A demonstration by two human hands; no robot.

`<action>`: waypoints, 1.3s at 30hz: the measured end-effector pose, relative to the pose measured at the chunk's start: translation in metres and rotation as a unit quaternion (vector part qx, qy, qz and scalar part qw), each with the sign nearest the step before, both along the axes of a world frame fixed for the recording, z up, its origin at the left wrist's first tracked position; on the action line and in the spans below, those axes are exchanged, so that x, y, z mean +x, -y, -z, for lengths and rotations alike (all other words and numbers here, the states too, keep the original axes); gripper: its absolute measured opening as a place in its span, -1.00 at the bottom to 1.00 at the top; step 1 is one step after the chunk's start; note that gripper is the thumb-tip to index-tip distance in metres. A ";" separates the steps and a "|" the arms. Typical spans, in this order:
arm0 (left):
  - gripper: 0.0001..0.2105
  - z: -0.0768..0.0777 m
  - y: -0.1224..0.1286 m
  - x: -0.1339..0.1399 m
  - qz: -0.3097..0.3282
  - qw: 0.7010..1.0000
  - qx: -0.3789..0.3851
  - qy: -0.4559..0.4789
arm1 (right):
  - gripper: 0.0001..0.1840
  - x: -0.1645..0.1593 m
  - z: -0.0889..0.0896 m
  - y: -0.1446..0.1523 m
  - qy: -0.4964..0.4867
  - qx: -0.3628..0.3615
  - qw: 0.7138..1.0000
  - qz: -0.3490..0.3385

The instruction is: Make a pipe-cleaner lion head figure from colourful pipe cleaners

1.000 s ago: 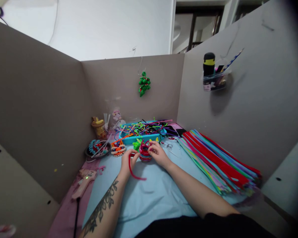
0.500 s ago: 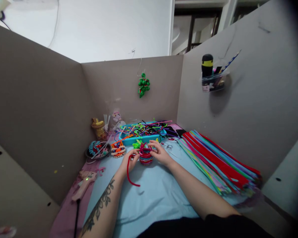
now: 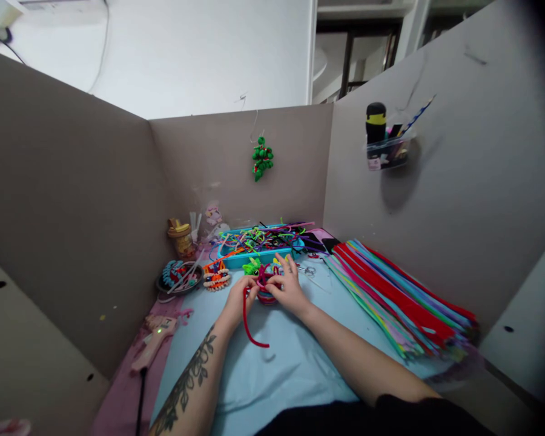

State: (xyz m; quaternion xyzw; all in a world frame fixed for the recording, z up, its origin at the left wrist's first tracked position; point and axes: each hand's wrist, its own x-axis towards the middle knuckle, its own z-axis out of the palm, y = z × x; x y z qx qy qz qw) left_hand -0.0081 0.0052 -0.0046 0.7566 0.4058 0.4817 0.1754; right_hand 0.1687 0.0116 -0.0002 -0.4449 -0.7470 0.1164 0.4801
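Note:
A small round basket of coiled red, pink and blue pipe cleaners (image 3: 267,298) sits on the light blue cloth, between my two hands and partly hidden by them. My left hand (image 3: 240,297) is closed in a pinch on a red pipe cleaner (image 3: 249,330) at the basket's left rim. The long free end of that pipe cleaner hangs below the hand and curves right over the cloth. At the rim's right side, my right hand (image 3: 291,290) pinches the red strand with thumb and forefinger, its other fingers raised. The fingertips partly cover where the strands cross.
Behind stands a blue tray (image 3: 240,259) of loose pipe cleaner pieces. An orange beaded piece (image 3: 216,275), a dark bowl (image 3: 195,283) and a pink glue gun (image 3: 157,342) with a lit light lie left. Scissors (image 3: 307,270) and bundled pipe cleaners (image 3: 390,290) lie right. Partition walls enclose the table.
Both hands have drawn closer together over the basket's rim. My right fingers moved left and down onto the strand, and the hanging red end shifted slightly right.

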 end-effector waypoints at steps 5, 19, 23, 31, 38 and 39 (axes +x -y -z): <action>-0.90 -0.003 -0.002 -0.003 -0.033 0.998 0.045 -0.001 | -0.87 -0.002 -0.001 0.001 -0.011 -0.032 0.998 -0.057; -0.87 -0.003 -0.004 -0.005 -0.014 1.000 0.007 -0.002 | -0.90 -0.005 0.001 0.001 -0.074 -0.075 0.991 -0.081; -0.87 -0.005 -0.003 -0.006 -0.018 0.999 0.028 -0.010 | -0.87 -0.006 0.000 -0.001 -0.125 -0.087 0.985 -0.079; -0.86 -0.006 -0.002 -0.007 -0.019 1.000 0.018 -0.012 | -0.88 -0.006 0.000 0.004 -0.036 -0.032 0.998 -0.042; -0.88 -0.012 0.001 -0.006 -0.041 0.999 0.014 -0.004 | -0.84 -0.003 0.001 0.001 -0.057 -0.032 0.997 -0.052; -0.88 -0.013 0.001 -0.006 -0.042 0.999 0.014 -0.004 | -0.85 -0.003 0.000 0.000 -0.064 -0.037 0.996 -0.053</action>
